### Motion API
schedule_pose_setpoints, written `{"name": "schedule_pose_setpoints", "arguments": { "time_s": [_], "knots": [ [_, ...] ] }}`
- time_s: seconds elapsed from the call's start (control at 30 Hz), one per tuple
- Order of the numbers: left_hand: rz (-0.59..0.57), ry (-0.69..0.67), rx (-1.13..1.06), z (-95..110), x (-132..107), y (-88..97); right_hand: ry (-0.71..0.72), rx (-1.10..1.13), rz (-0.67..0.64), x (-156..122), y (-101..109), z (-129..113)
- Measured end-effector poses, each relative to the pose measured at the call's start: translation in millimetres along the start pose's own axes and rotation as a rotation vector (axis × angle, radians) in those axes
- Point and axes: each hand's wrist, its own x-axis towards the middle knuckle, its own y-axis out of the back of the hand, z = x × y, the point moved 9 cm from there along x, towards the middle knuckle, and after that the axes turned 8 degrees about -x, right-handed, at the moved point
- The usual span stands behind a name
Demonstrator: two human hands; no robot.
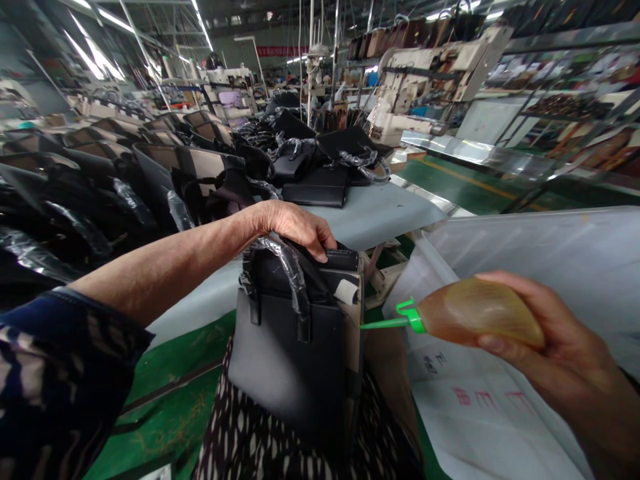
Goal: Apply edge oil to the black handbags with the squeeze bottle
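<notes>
A black handbag [290, 360] stands upright on my lap, its handles wrapped in clear plastic film. My left hand [293, 227] grips the bag's top edge, fingers curled over the rim. My right hand [545, 347] is closed around a soft amber glue bottle [480, 312] with a green nozzle. The nozzle tip touches the bag's tan side edge [356, 327].
Rows of black and tan handbags [150, 167] cover the grey worktable [370, 213] ahead and to the left. A large white sheet [525, 267] lies at my right. Sewing machines [425, 80] and shelves [575, 100] stand across a green floor aisle.
</notes>
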Motion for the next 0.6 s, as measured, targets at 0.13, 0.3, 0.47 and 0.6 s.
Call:
{"name": "schedule_pose_setpoints", "arguments": {
  "time_s": [0.13, 0.3, 0.47, 0.6],
  "knots": [
    [0.005, -0.003, -0.006, 1.2, -0.5, -0.3, 0.009, -0.005, -0.005, -3.6, -1.1, 1.2],
    [0.007, 0.002, -0.029, 0.5, -0.4, -0.4, 0.015, -0.032, -0.032, -8.8, -4.7, 2.4],
    [0.013, 0.012, -0.038, -1.0, -1.0, 0.3, 0.029, -0.052, -0.061, -13.1, -7.9, 0.4],
    [0.008, 0.004, -0.034, -0.9, -0.9, 0.5, 0.034, -0.064, -0.059, -15.5, -8.6, 1.5]
  ]
}}
